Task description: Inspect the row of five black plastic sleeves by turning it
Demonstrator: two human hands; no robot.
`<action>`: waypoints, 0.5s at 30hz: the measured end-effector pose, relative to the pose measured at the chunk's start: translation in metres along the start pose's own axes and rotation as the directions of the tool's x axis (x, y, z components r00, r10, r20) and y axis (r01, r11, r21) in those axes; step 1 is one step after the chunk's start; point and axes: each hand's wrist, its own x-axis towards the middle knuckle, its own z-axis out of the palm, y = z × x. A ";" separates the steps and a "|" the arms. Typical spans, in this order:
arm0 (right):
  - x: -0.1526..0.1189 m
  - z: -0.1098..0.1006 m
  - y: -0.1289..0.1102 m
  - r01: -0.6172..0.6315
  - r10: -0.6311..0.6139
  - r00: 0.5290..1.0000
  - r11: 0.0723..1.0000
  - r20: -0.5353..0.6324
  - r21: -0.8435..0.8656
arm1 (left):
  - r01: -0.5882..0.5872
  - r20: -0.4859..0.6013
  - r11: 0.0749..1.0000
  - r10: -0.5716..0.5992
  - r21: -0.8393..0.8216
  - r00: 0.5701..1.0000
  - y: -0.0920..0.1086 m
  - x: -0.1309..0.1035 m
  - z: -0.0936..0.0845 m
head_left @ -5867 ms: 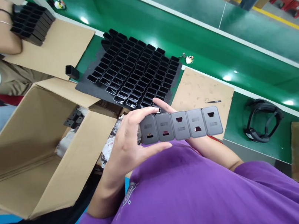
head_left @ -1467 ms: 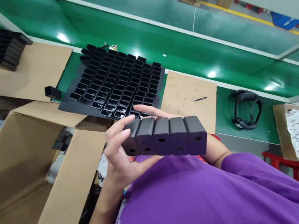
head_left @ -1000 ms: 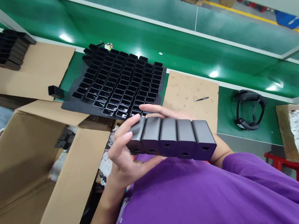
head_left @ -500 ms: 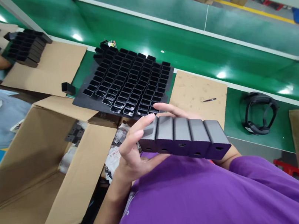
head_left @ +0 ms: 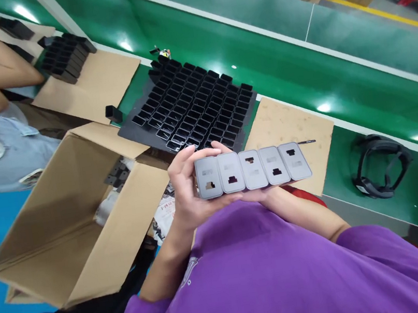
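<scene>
The person's left hand (head_left: 187, 191) pinches the left end of a side-by-side row of five rectangular housings (head_left: 252, 170), thumb along the near side and fingers curled around the far side, while the right hand (head_left: 254, 195) lies behind and beneath the row, its fingers mostly hidden, so their exact grip cannot be told. The row is held up before the purple shirt (head_left: 264, 263), its notched end faces turned to the camera. Beyond it, open black cases (head_left: 201, 105) stand packed together on the green bench (head_left: 382, 214), between an open carton (head_left: 126, 231) and dark tweezers (head_left: 307, 142).
</scene>
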 end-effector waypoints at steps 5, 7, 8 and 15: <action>-0.003 0.007 -0.008 -0.178 0.193 0.981 0.949 -0.029 0.261 | -0.025 -0.003 1.000 0.025 -0.006 1.000 -0.004 0.002 0.003; -0.002 0.009 -0.007 -0.147 0.170 0.984 0.940 -0.049 0.306 | -0.022 -0.021 1.000 0.022 -0.012 1.000 -0.005 0.004 0.002; -0.001 0.008 -0.006 -0.134 0.158 0.986 0.942 -0.057 0.307 | -0.012 -0.014 1.000 0.012 -0.014 1.000 -0.005 0.004 0.000; -0.003 -0.021 -0.029 0.047 -0.076 0.995 0.939 -0.072 -0.341 | 0.390 0.181 0.921 -0.381 -0.014 0.907 -0.016 -0.003 -0.022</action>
